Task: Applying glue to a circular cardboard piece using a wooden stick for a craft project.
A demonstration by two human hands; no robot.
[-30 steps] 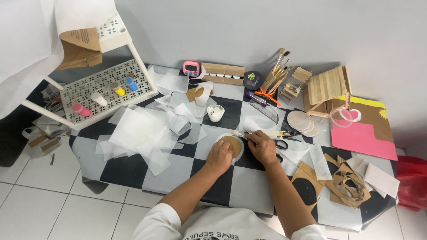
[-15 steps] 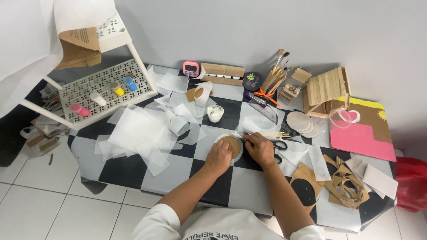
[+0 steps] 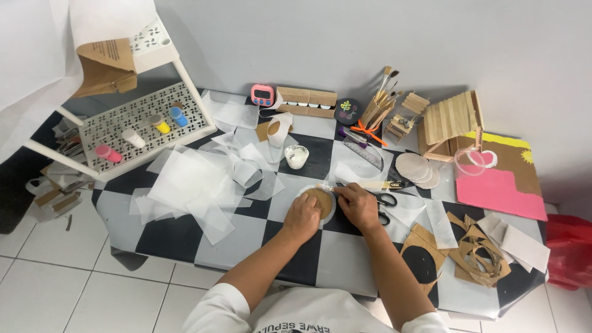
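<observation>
A checkered tabletop (image 3: 185, 237) is strewn with white paper sheets (image 3: 191, 185). Near its middle, a brown cardboard disc (image 3: 320, 202) is pressed flat by the left hand (image 3: 302, 217) and right hand (image 3: 357, 206), fingers curled onto it; scissors (image 3: 387, 200) lie just beside.

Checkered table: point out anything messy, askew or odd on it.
Nothing is spilled. Translucent paper sheets lie strewn in a loose overlapping pile left of the hands, and cardboard offcuts are heaped at the right edge. Both hands, left hand and right hand, press a cardboard disc.
</observation>
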